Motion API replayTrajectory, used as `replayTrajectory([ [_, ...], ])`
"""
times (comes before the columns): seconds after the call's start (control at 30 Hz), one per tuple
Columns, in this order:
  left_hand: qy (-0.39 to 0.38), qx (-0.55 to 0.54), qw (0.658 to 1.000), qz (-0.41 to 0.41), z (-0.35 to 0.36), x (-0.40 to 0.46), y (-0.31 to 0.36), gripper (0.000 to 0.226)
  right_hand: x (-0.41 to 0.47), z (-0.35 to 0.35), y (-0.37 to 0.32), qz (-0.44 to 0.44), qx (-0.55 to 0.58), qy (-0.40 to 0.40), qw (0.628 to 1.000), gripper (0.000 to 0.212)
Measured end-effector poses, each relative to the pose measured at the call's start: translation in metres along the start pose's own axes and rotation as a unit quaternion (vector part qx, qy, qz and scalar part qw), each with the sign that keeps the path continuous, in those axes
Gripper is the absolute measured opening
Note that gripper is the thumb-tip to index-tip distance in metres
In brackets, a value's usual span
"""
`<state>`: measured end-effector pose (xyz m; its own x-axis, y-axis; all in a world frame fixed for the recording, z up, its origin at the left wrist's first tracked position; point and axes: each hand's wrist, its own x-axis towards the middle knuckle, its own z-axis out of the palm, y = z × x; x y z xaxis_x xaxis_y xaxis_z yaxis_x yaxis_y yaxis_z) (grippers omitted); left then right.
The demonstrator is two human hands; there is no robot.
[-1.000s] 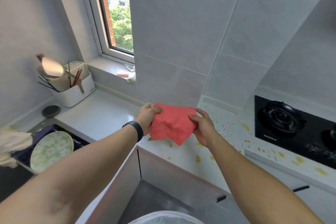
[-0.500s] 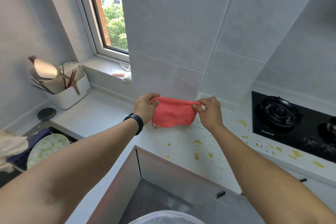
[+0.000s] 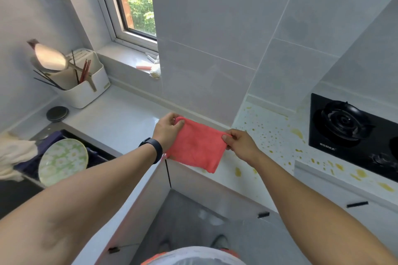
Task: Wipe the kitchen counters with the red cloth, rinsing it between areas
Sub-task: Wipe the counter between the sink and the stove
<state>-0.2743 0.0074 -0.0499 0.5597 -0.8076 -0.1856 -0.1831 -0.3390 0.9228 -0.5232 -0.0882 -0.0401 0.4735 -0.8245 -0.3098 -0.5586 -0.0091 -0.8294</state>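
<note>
The cloth is held folded over the counter's front edge at its inner corner, pinched at one top corner by the left hand and at the other by the right hand. Yellow spots are scattered over the counter toward the hob. A plate is seen in the sink at the left end.
</note>
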Motion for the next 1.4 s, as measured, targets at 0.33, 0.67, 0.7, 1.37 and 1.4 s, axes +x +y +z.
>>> replayTrajectory([
  [0.33, 0.038, 0.179, 0.967, -0.177, 0.002, 0.018, -0.095, 0.027, 0.045, 0.099, 0.045, -0.038, -0.355, -0.024, 0.934, 0.049],
  [0.67, -0.002, 0.443, 0.895, 0.049, -0.023, 0.081, -0.178, 0.028, 0.118, 0.19, 0.082, -0.127, -0.479, -0.094, 0.864, 0.068],
  [0.7, -0.007, 0.458, 0.887, 0.063, -0.022, 0.085, -0.183, 0.031, 0.12, 0.198, 0.081, -0.147, -0.483, -0.096, 0.858, 0.068],
  [1.37, 0.068, 0.412, 0.904, 0.087, -0.019, 0.101, -0.221, 0.074, 0.293, 0.267, -0.006, -0.272, -0.466, -0.156, 0.827, 0.065],
  [1.4, 0.063, 0.409, 0.906, 0.088, -0.019, 0.098, -0.22, 0.074, 0.286, 0.262, -0.002, -0.265, -0.465, -0.155, 0.83, 0.065],
])
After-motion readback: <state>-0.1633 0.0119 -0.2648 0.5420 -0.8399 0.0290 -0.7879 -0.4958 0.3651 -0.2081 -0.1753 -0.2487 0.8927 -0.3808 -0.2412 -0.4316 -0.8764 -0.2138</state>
